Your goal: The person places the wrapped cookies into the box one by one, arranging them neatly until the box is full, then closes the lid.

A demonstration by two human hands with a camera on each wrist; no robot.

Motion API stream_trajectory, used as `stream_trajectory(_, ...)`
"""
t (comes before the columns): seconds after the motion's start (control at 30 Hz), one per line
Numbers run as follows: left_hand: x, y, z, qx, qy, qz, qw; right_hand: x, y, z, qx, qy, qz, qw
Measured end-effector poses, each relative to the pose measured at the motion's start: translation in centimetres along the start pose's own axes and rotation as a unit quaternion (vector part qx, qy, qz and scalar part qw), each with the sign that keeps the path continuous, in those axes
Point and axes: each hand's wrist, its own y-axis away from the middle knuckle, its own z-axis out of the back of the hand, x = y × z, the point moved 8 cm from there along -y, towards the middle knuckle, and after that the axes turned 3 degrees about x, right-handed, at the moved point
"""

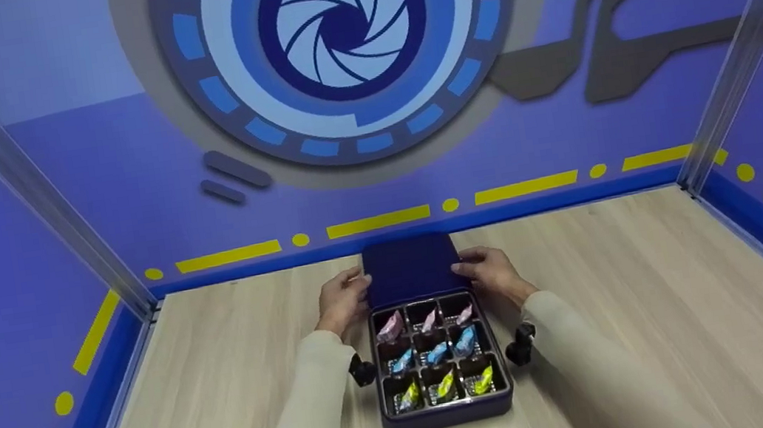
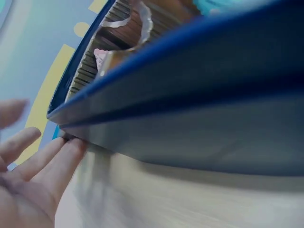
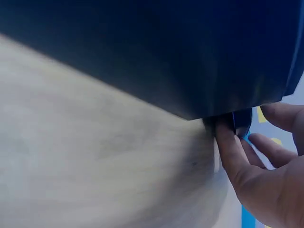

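A dark navy box (image 1: 447,416) stands in front of me. Its black divided tray holds small wrapped candies: pink ones (image 1: 390,327) in the far row, blue ones (image 1: 437,353) in the middle, yellow ones (image 1: 446,386) nearest me. Beyond the box's far edge extends its square navy lid (image 1: 412,269). My left hand (image 1: 343,298) grips the lid's left side, thumb at the edge. On the opposite side my right hand (image 1: 496,272) grips the lid. In the wrist views the box wall (image 2: 199,128) hides part of the lid, and some fingertips go out of sight beneath it.
Box and hands are over a light wood table (image 1: 226,385). A blue-purple printed wall (image 1: 86,181) rises behind the table, with side panels left and right. Metal posts (image 1: 722,84) stand at the back corners. Small black wrist cameras (image 1: 522,345) sit beside the box.
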Motion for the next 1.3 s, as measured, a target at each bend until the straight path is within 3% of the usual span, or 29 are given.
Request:
stream_trajectory(0.4,-0.9,-0.3,0.4,-0.020,0.016,0.013,0.9996,1.0,-0.2,-0.2,0.039,-0.062,0.015,0.997)
stream_trajectory(0.6,-2.1,-0.3,0.2,0.009,0.046,-0.008,0.9989,1.9,0.1,0.0,0.064,-0.081,0.021,0.994)
stream_trajectory(0.8,-3.5,-0.2,1.0,0.006,0.021,-0.041,0.9989,3.7,0.5,0.6,0.075,-0.054,0.062,0.994)
stream_trajectory(1.07,-3.9,0.9,1.4,0.069,0.000,-0.039,0.9969,5.0,2.0,0.9,0.104,-0.011,0.094,0.990)
stream_trajectory(1.3,-4.2,2.6,1.4,0.093,-0.007,-0.050,0.9944,5.5,4.2,1.2,0.121,-0.017,0.115,0.986)
